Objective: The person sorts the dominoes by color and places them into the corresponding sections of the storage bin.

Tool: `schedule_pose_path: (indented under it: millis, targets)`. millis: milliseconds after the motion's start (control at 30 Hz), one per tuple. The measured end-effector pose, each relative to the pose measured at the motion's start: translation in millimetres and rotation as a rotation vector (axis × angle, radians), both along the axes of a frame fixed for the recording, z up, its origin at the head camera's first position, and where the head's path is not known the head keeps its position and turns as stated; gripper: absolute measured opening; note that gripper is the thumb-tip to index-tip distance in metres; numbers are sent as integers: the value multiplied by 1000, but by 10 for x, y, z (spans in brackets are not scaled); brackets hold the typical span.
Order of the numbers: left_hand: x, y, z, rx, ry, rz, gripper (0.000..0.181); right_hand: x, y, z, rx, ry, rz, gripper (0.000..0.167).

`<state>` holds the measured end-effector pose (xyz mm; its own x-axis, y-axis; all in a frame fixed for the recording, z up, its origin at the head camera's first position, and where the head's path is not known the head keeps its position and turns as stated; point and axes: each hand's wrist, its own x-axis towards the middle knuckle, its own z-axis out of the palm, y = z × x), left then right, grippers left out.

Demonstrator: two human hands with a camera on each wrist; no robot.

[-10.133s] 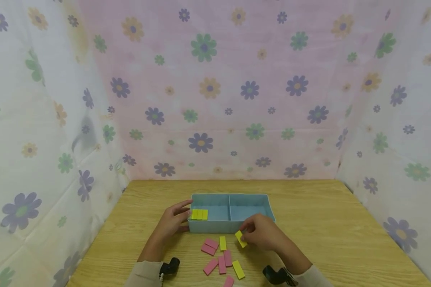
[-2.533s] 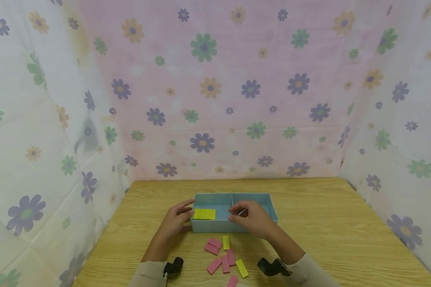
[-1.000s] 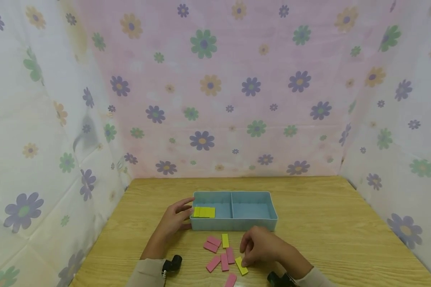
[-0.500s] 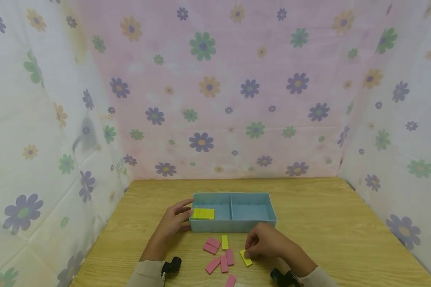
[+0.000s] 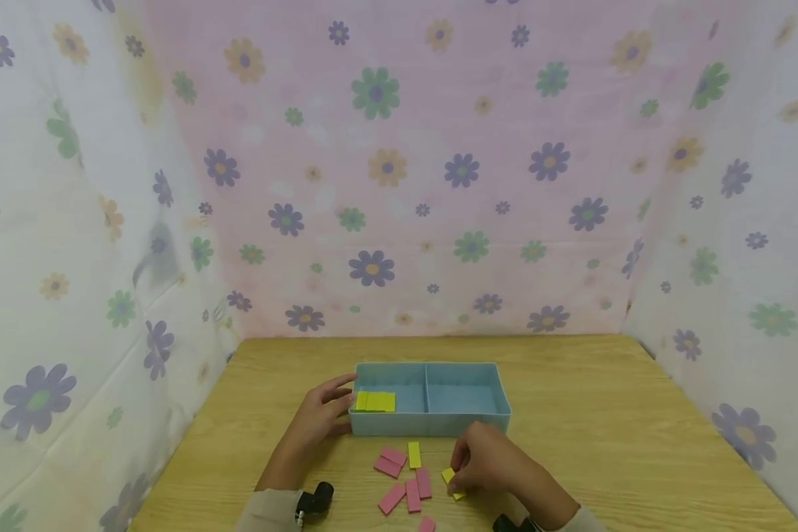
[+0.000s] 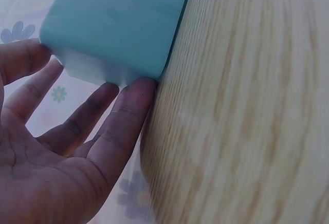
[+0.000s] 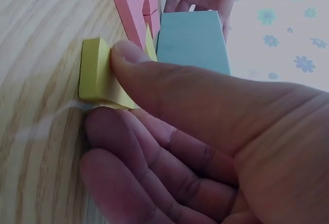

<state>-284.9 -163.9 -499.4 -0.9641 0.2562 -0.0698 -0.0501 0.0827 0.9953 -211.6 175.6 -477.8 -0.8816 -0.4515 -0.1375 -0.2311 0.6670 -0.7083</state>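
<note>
A light-blue two-compartment box (image 5: 432, 424) stands on the table. Several yellow blocks (image 5: 375, 402) lie side by side in the near left corner of its left compartment; the right one holds nothing. My left hand (image 5: 319, 410) touches the box's left end with extended fingertips, plain in the left wrist view on the box wall (image 6: 113, 29). In front of the box, my right hand (image 5: 495, 458) pinches a flat yellow block (image 7: 92, 70) between thumb and fingers, low at the table. Part of this block is hidden by the hand. Another yellow block (image 5: 414, 454) lies left of it.
Several pink blocks (image 5: 392, 499) lie loose on the wooden table (image 5: 605, 414), left of my right hand. One pink block (image 5: 426, 524) is cut off by the frame's lower edge. Flowered cloth (image 5: 386, 192) encloses the back and sides.
The yellow block held ten seconds ago now lies in the left compartment's row. My right hand came back from the box, took another yellow block and shifted it slightly. My left hand stayed put.
</note>
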Motion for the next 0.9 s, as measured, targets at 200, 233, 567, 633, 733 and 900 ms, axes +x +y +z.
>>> schedule_pose_path:
  millis: [200,233,567,633,733,900]
  targets:
    - [-20,-15,-17,-10,11,-6,49,7,-32,28,-13,5,8,20]
    - [-21,-15,-21,-9,13,-8,50,9,-34,30,-15,7,12,19]
    - [-15,-2,-5,-1,-8,-2,49,18,-29,17,-14,5,12,17]
    - [-17,-1,-4,3,-9,3,49,13,-33,20,0,24,9,17]
    - [-19,-1,-10,9,-8,5,49,13,-40,26,18,44,-3,17]
    - [-15,-6,-24,11,4,-7,49,25,-41,25,13,55,-4,19]
